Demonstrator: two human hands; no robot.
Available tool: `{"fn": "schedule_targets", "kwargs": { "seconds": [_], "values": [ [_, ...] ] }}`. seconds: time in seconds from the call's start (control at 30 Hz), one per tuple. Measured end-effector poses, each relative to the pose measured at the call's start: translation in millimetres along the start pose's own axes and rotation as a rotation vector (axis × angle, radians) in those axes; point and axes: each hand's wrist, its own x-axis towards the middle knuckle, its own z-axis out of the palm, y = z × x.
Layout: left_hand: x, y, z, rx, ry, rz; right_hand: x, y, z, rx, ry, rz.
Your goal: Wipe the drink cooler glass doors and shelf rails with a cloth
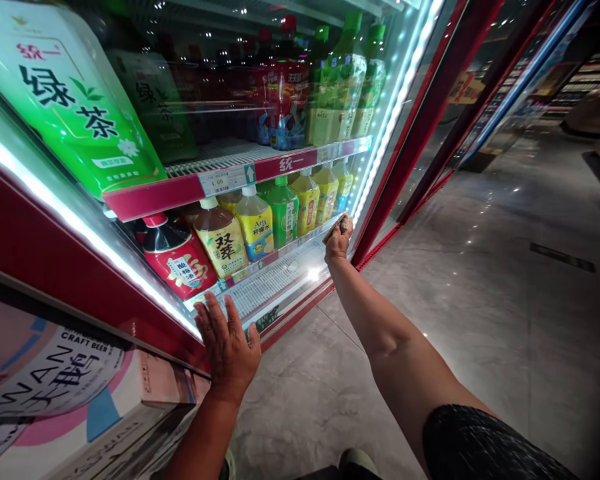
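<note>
In front of an open drinks cooler [420,127] in a shop, the person stretches both bare arms toward the lower shelves. The left hand [229,350] lies flat with the fingers spread, the palm pressed on the red edge of the cooler door [55,260], just below a bright white light strip [80,227]. The right hand [338,241] is held further away, at the right end of the lower wire shelf [275,277]. Its fingers are closed around a small brownish thing, perhaps a cloth or sponge [341,225]; what it is exactly I cannot tell. This thing is against the front of the shelf, just beside the last bottles of the row.

On this shelf stand, from left to right, a red bottle with a black cap [177,260], a brown tea bottle with a yellow label [222,240], a yellow lemon drink bottle [256,223], a green bottle [285,210] and more yellow bottles [307,200]. The shelf above has a red price rail [260,170] and carries tall green bottles [345,87] and red ones [285,87]. A large green tea poster [65,100] is on the door glass. At the lower left there is a carton printed with "CRAFT BEER" [60,393]. The floor [480,300] is of grey shiny tiles.
</note>
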Motion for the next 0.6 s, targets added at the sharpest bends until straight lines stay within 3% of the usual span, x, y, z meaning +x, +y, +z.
{"fn": "schedule_targets", "kwargs": {
  "seconds": [0.13,0.3,0.43,0.5,0.6],
  "values": [
    [18,15,10.7,-0.011,-0.037,0.085,0,0,-1,-0.014,-0.015,-0.06],
    [48,32,24.4,0.029,-0.131,0.269,4,-1,0,0.019,0.005,0.033],
    [71,43,35.3,0.088,-0.211,0.44,6,-2,2,0.027,0.006,-0.068],
    [80,47,40.1,0.104,-0.252,0.476,8,1,1,0.019,0.016,-0.091],
    [86,51,45.0,0.116,-0.287,0.495,17,7,-1,0.052,0.045,-0.013]
  ]
}}
